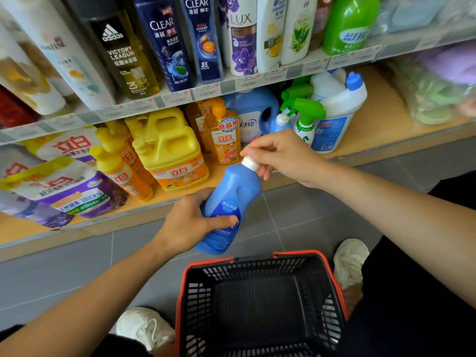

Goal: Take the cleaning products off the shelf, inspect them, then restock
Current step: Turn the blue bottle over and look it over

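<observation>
– While both my hands are on it, the blue bottle is off the shelf and up in the air. It's tilted, with its white cap pointing up and to the right. My left hand is wrapped round the lower half, fingers curled round the back and thumb pressed flat across the label. My right hand is up top, fingers pinched on the cap.

– ok cool, what's around the bottle tho? trying to picture the aisle

– Right below the bottle there's a black basket with a red rim sitting on the grey tile floor. Behind the bottle is the bottom shelf. Yellow jugs are up and left of it, and an orange bottle stands just behind the cap. Green spray bottles and a white bottle with a blue cap are up and right of it, past my right hand. Way off to the bottle's left there are purple and white bags lying on the shelf. Above all that is a row of shampoo bottles. My white shoes are down below the bottle, one on each side of the basket.
</observation>
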`<state>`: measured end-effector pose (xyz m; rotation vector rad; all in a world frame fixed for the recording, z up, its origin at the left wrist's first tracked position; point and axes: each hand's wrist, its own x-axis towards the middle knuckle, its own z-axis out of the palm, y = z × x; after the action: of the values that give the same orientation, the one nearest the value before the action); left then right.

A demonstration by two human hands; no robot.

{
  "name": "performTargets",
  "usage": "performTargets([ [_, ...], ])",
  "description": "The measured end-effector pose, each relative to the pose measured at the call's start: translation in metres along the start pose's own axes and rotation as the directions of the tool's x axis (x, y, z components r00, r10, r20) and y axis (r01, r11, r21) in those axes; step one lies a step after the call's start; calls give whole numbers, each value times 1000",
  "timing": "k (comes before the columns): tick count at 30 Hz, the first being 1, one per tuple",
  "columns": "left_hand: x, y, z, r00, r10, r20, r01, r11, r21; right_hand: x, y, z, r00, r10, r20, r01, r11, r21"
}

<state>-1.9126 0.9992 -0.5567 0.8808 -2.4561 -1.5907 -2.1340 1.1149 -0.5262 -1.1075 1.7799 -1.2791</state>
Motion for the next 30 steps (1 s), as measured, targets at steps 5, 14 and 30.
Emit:
performTargets([
  [5,-1,4,2,996,-79,36,86,971,-224,-4,-2,4,997,-40,-67,48,993,112],
  [14,-10,8,3,964,147,-221,-29,886,462,-3,-3,8,983,-4,-182,24,994,110],
  [30,-6,11,-4,979,-27,-202,56,989,139,-4,1,14,985,17,-172,26,970,243],
])
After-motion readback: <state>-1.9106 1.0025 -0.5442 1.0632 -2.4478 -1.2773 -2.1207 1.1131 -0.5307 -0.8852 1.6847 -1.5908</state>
